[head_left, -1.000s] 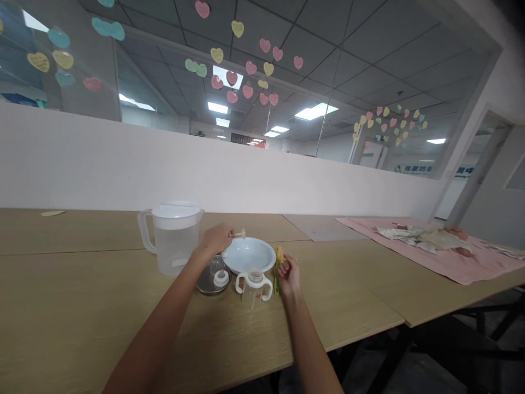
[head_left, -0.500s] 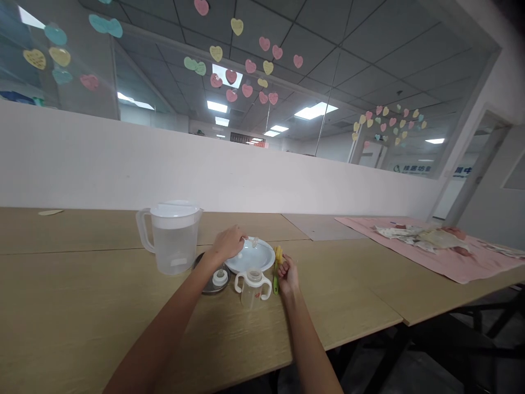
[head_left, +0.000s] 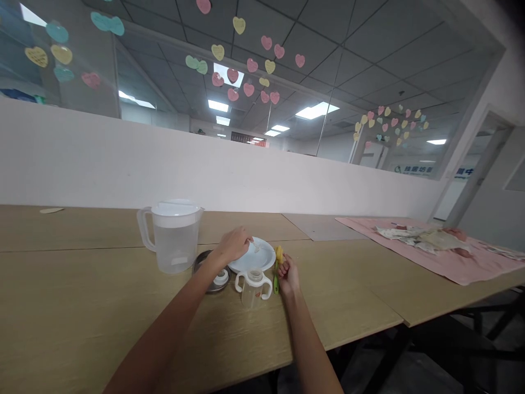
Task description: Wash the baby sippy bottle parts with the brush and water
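Observation:
My left hand (head_left: 235,244) reaches over the left rim of a white bowl (head_left: 263,265), its fingers pinched together. A small translucent piece (head_left: 256,248) lies at its fingertips, its kind too small to make out. My right hand (head_left: 288,271), fingers curled, grips a bottle brush with a yellow sponge head (head_left: 279,254) and green handle, to the right of the bowl. In front of the bowl stands a clear, two-handled baby bottle (head_left: 251,290) without its top. A white bottle cap ring (head_left: 221,277) rests in a round metal dish (head_left: 213,288), partly hidden behind my left forearm.
A clear lidded pitcher (head_left: 175,243) stands to the left behind the dish. At the far left lies a flat pale piece (head_left: 51,210). A pink cloth (head_left: 443,268) with a doll-like figure in light clothes (head_left: 430,239) covers the right table. A white wall (head_left: 246,186) borders the back.
My left hand has shifted slightly right over the bowl, and the translucent piece at its fingertips sits a little lower. My right hand and the brush have barely moved.

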`<state>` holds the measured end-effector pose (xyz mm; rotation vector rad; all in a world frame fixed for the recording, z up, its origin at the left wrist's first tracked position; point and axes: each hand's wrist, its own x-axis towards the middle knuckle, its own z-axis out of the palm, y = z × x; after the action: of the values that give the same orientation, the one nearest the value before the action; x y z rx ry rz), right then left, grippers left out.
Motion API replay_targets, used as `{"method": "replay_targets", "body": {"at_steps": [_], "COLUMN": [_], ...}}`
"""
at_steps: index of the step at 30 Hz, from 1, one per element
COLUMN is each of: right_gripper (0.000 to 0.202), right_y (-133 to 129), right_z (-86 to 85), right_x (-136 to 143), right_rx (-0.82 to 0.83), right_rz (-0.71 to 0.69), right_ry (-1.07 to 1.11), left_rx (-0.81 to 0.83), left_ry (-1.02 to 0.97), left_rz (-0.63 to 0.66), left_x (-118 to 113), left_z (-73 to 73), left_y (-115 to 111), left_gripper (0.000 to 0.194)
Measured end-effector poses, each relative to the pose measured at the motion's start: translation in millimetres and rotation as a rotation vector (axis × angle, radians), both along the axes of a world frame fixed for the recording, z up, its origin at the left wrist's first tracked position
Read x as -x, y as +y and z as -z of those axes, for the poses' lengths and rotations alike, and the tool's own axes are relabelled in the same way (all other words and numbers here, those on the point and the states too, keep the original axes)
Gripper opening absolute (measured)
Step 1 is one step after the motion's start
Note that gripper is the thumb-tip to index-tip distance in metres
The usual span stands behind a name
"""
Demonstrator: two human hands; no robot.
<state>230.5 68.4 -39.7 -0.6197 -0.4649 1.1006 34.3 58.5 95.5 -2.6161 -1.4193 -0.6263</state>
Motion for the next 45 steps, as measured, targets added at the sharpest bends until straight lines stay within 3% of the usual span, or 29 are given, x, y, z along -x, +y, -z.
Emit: {"method": "replay_targets", "body": {"at_steps": [37,45], "right_gripper": [0.029,0.029], "right_y": [-2.0,-1.5], "right_z": [-1.7,-0.9], "right_x": [-0.1,-1.1], "right_rx": [-0.044,-0.049], "right_rz": [-0.036,-0.031], "right_ry": [0.098,-0.013], "left_rx": [0.028,-0.001], "left_ry": [-0.034,-0.072], "left_rz": [-0.003,0.013], "left_x": [1.6,2.3], "left_z": [-3.0,-1.9], "left_y": [-0.2,3.3], "left_gripper": [0.032,0.029]}}
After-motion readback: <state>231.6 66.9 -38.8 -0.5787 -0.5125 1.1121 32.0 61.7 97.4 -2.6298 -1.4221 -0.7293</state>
